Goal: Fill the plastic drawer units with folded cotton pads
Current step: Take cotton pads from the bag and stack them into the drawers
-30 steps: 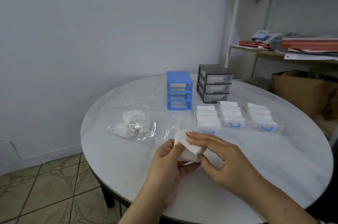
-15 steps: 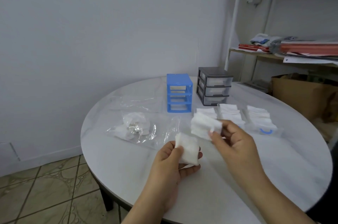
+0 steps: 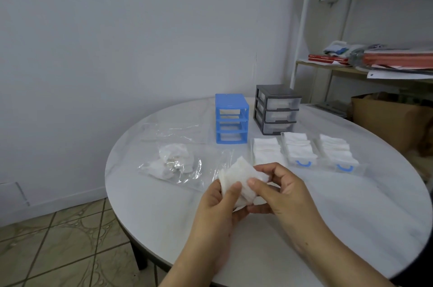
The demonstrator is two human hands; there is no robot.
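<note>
Both hands pinch cotton pads [image 3: 241,184] above counter [image 3: 351,211]: left hand [image 3: 219,210] thumb on top, right hand [image 3: 280,194] gripping right edge. Pulled-out drawers [image 3: 304,154] already hold pads, just beyond right hand, nearer it. Blue unit [image 3: 231,118] stands behind drawers, empty.

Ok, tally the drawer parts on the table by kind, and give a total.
Blue drawer frame, emptied of drawers: 1
Grey drawer unit, drawers in: 1
Clear drawers lying out, filled with pads: 3
Total: 5
</note>
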